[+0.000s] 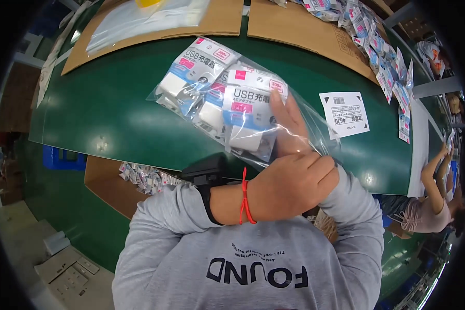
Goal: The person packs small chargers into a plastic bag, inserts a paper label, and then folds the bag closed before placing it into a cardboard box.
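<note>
A clear plastic bag [306, 111] holds several charger packets [248, 106], each a white plug under a white, blue and pink card. My right hand [289, 124] reaches into the bag's mouth, its thumb pressed on the front of the nearest packet; its other fingers are hidden behind the packets. My left hand [294, 185], with a red string at the wrist, crosses over my right wrist. Its fingers are closed on the gathered plastic near the bag's mouth. A white printed label [344, 114] lies on the green table [124, 129] to the right of the bag.
Flat clear bags [150, 23] lie on a cardboard sheet [227, 18] at the far left. More packets [372, 44] are heaped along the far right edge by another cardboard sheet [315, 44]. Below the table's near edge is an open carton [106, 183] of packets. A co-worker [423, 212] is at right.
</note>
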Available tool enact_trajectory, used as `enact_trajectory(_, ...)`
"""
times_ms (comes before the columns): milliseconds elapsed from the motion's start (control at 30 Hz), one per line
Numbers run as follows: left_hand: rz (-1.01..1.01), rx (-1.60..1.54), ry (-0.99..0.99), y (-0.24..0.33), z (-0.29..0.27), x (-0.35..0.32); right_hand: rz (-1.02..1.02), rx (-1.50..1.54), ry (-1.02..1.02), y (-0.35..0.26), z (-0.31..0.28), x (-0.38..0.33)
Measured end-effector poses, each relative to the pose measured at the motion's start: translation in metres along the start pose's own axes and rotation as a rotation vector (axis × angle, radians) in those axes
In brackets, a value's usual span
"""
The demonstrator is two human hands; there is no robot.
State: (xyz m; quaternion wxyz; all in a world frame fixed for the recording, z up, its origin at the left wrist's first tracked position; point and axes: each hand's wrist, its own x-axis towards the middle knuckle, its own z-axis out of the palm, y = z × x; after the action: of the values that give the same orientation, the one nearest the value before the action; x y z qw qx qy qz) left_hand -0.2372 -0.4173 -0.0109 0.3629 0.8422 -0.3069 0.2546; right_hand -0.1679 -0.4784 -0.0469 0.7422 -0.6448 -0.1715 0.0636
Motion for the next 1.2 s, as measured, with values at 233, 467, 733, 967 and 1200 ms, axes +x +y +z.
enact_trajectory(233, -0.004, -0.038, 0.045, -0.006, -0.009, -0.007, 0.639, -0.203, -0.424, -0.027, -0.042, 0.018)
enact_trajectory(467, -0.011, -0.005, -0.129, -0.001, -0.009, -0.01, 0.461, 0.076, -0.291, -0.015, -0.014, 0.012)
enact_trajectory(733, 0.006, -0.147, 0.055, -0.011, -0.012, -0.005, 0.489, 0.139, -0.431, -0.019, -0.012, 0.014)
enact_trajectory(967, -0.398, 0.482, -0.161, -0.061, -0.073, -0.021, 0.569, -0.229, -0.588, -0.067, -0.101, -0.003)
enact_trajectory(1200, -0.359, 0.513, -0.324, -0.067, -0.076, -0.009, -0.105, -0.03, -0.685, -0.125, -0.117, -0.026)
